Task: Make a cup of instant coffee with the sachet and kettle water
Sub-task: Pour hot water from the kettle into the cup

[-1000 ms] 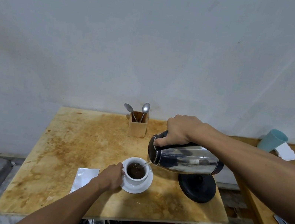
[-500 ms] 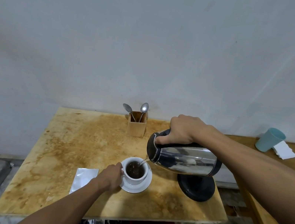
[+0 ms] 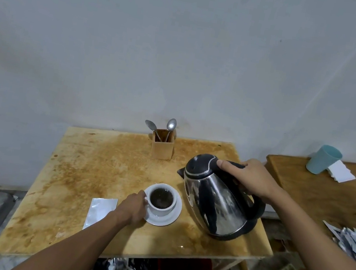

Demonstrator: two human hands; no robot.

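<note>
kettle [image 3: 215,202] back upright since pour | right hand [image 3: 252,179] fingers grip handle | left hand [image 3: 134,206] fingers hold cup [image 3: 161,200] | seat kettle squarely, then stir

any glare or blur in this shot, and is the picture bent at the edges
Head view: light is soft and even, with no hard shadows; the shiny kettle body carries bright streaks and dark reflections; the table edges flare outward from the wide-angle lens; the cup and spoons look fairly sharp, while the floor clutter in the bottom corners is smeared.
</note>
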